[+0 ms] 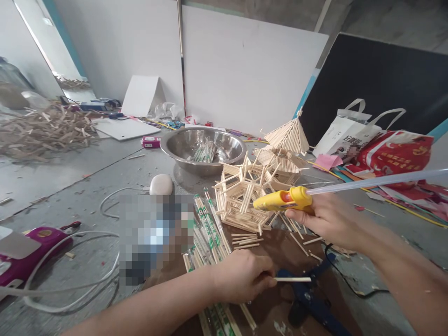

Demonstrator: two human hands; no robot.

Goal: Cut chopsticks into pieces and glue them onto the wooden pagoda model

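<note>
My left hand [247, 275] pinches a short wooden stick [296, 279] that points right, above the brown board [280, 312]. My right hand [331, 219] is wrapped round a yellow hot glue gun [283, 199]. A long translucent glue stick [378, 181] runs out of its back. The gun's nozzle lies in front of a lattice model [241, 196] built from wooden sticks; whether they touch I cannot tell. Wrapped chopsticks [210, 228] lie beside and under my left arm. Below the held stick is a blue hand tool [310, 298], and short cut sticks [247, 240] lie by the model.
A steel basin [203, 163] holds wrapped chopsticks. Behind the model stands a pointed stick roof [289, 135]. Bags [395, 151] lean at right. A white cable [73, 233] loops by a purple device [38, 247] at left. Wood strips [49, 133] are heaped behind.
</note>
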